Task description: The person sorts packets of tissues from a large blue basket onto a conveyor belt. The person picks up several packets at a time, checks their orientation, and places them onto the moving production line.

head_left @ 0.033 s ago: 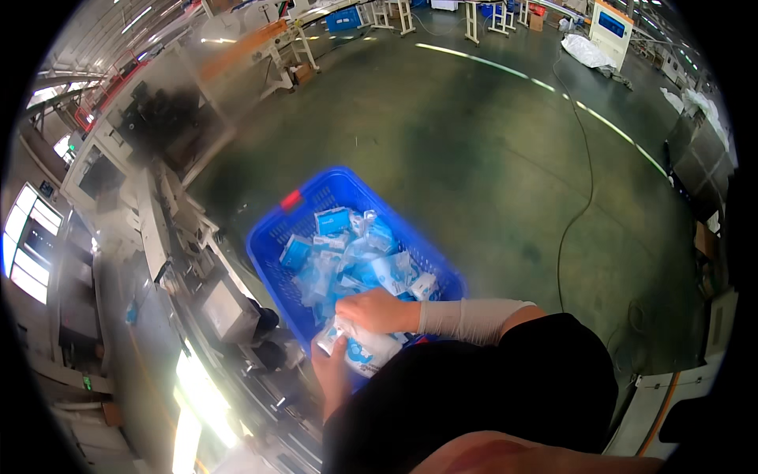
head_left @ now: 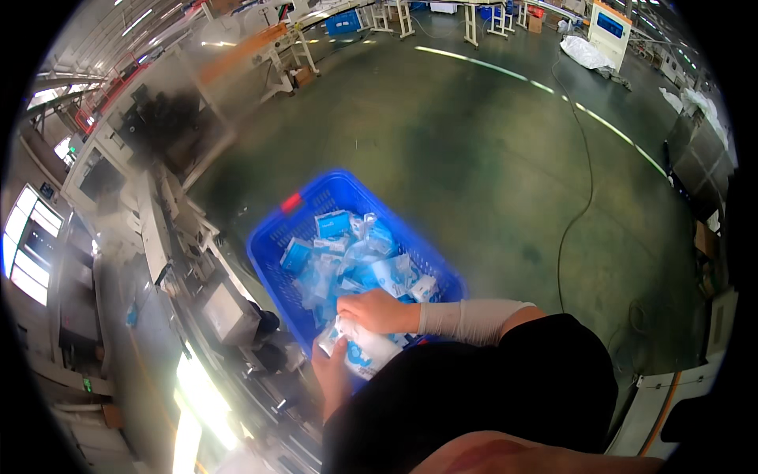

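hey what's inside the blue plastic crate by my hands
The blue crate holds a loose heap of blue-and-white packets. The right hand rests on the heap; the left hand holds one packet at the near edge. The crate's bottom is covered.

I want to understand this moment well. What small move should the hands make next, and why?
Probably lift the white and blue packet up and out of the blue basket. Both the right hand and the left hand already have it at the near rim, above the other packets.
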Demonstrator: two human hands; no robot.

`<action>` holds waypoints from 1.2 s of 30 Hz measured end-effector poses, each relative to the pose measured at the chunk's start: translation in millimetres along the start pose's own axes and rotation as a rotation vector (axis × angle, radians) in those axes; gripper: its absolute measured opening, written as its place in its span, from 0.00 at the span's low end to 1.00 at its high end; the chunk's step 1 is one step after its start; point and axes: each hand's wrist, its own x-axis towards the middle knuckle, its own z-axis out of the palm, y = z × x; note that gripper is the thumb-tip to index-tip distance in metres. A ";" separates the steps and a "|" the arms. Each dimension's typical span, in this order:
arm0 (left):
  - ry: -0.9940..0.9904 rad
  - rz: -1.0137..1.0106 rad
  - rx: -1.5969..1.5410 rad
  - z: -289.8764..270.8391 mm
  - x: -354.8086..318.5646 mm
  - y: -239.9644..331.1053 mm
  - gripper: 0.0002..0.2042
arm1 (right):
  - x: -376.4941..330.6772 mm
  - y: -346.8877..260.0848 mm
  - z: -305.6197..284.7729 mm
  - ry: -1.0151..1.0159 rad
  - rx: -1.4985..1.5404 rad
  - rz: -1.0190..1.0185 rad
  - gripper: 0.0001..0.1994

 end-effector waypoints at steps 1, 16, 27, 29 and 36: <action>-0.075 -0.008 -0.050 0.0 3.7 3.5 0.22 | -1.2 -0.4 -7.3 0.060 0.171 0.055 0.07; -0.010 0.225 0.262 12.4 32.4 5.4 0.09 | -3.7 32.8 23.1 0.410 0.570 0.057 0.11; -0.158 0.120 0.260 10.7 12.4 10.3 0.37 | -1.5 -1.2 12.1 0.218 0.473 0.077 0.09; -0.093 0.187 0.466 2.7 10.4 5.1 0.37 | 2.5 -1.2 3.2 0.248 0.166 -0.112 0.14; -0.117 0.218 0.796 9.0 -0.7 -14.4 0.39 | -9.7 5.4 20.8 -0.094 0.057 -0.010 0.12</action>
